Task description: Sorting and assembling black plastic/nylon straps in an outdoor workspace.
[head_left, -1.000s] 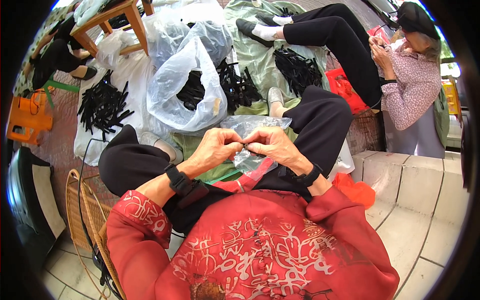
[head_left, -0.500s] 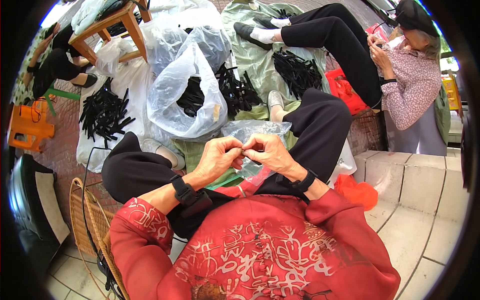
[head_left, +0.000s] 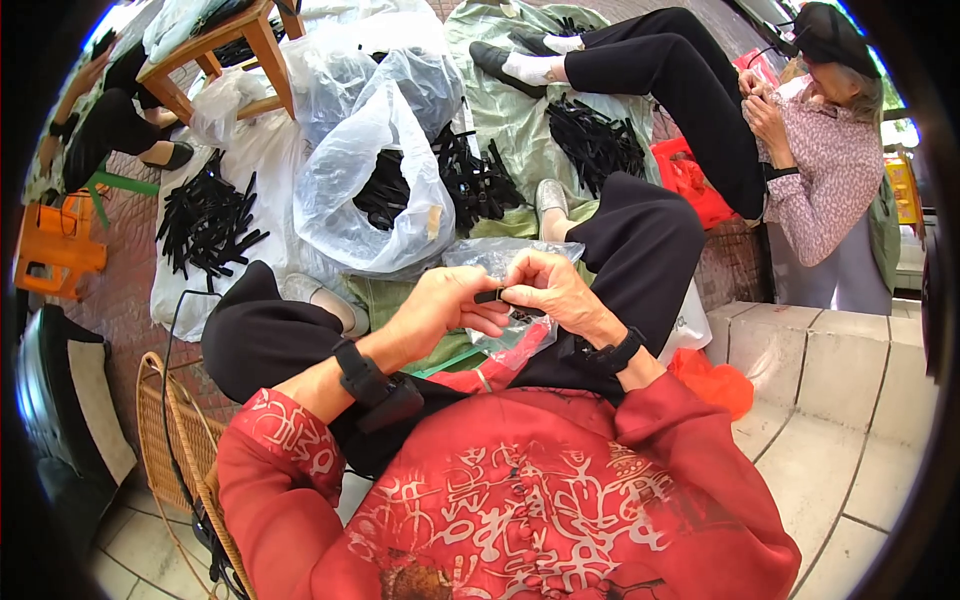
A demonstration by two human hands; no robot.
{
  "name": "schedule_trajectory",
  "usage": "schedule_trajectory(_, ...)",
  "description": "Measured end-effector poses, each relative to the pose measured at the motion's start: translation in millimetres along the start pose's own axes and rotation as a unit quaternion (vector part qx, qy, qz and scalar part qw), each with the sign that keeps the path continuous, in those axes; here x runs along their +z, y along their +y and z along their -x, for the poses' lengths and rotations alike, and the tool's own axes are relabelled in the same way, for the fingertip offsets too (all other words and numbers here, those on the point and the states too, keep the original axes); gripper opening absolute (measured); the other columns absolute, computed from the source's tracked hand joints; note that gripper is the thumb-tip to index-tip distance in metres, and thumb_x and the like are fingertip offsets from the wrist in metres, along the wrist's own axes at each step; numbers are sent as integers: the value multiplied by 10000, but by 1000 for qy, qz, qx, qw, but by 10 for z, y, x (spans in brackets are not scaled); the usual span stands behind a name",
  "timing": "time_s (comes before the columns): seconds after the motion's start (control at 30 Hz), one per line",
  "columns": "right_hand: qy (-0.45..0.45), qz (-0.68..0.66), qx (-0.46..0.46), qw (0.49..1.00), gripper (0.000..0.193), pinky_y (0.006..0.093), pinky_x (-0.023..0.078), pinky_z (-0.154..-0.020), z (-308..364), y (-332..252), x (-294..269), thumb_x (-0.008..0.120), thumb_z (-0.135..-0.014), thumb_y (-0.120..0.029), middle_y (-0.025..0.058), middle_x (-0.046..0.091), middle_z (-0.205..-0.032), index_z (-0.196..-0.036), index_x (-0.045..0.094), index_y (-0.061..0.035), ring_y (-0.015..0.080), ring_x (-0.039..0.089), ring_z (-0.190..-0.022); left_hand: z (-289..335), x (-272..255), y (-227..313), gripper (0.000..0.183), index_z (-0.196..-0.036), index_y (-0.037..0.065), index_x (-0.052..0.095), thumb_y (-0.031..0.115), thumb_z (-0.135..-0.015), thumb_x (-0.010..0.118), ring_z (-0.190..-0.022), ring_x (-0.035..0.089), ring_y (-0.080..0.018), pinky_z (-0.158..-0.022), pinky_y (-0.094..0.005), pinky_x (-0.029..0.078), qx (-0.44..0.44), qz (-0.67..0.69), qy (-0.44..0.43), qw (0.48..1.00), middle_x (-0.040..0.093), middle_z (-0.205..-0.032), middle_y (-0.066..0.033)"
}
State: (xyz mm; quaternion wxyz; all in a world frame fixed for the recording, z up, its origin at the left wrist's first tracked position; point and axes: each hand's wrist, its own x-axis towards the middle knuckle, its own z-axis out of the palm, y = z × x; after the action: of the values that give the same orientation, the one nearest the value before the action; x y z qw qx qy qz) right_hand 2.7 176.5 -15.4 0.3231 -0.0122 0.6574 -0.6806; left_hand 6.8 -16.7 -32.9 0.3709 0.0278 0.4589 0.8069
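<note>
Between my hands, above my lap, is a small black strip [head_left: 488, 296] with a glint of metal colour near its middle. My left hand [head_left: 445, 308] pinches one end between thumb and forefinger, its other fingers loosely curled below. The thumb and forefinger of my right hand [head_left: 550, 288] grip the other end. Just behind and below the hands lies a clear plastic bag [head_left: 480, 252], spread over my lap. Beyond it, a large translucent white bag [head_left: 335, 225] stands with its mouth wide, and many similar black strips [head_left: 385, 190] show inside.
Loose black strips lie in heaps at left [head_left: 208, 215] and far right [head_left: 598, 145], on white and green sheets. Past them a co-worker [head_left: 820, 180] sits at right, hands together. A wooden stool [head_left: 215, 60], an orange stool [head_left: 62, 245] and a wicker basket [head_left: 180, 440] stand at left.
The hands have drawn slightly apart, so more of the black strip shows between them. The fingers of my left hand have loosened and stretched out a little.
</note>
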Motion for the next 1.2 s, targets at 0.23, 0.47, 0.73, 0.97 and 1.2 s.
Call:
schedule_trajectory(0.23, -2, -115, -32, 993, 163, 210, 432, -569, -7, -30, 21, 629, -772, -111, 22, 538, -735, -810, 507, -10, 83, 517, -623, -8, 45, 101, 176, -995, 3, 499, 28, -821, 514, -713, 611, -185, -644, -302, 516, -15, 94, -42, 995, 603, -814, -134)
schedule_trajectory(0.47, 75, 49, -128, 988, 172, 192, 416, -597, -15, -6, 115, 632, -772, -137, -12, 512, -773, -853, 554, -7, 67, 506, -659, 16, 32, 74, 166, -939, 6, 519, 58, -793, 578, -618, 575, -105, -572, -239, 496, 41, -95, 14, 995, 586, -735, -53)
schedule_trajectory(0.73, -37, -116, 66, 990, 175, 201, 420, -600, 69, -75, 176, 556, -828, -184, 5, 516, -771, -881, 530, -20, 62, 487, -672, -48, -70, -24, 147, -826, 14, 538, 111, -768, 632, -646, 511, -44, -580, -184, 427, 213, -329, 82, 916, 547, -727, 4)
schedule_trajectory(0.97, -75, -106, 104, 986, 170, 213, 428, -617, 69, 29, 41, 574, -815, -179, 2, 524, -779, -912, 512, -55, 71, 495, -686, 26, 49, 129, 174, -797, 25, 466, 100, -773, 622, -643, 426, -23, -581, -193, 395, 107, -322, 70, 938, 430, -672, 47)
schedule_trajectory(1.2, -130, -227, 134, 956, 167, 214, 435, -606, 83, 71, 63, 580, -812, -200, -3, 526, -751, -888, 517, -66, 86, 514, -643, -12, 11, 104, 180, -813, 42, 441, 63, -772, 615, -654, 440, -28, -585, -195, 411, 100, -157, 2, 982, 438, -721, 37)
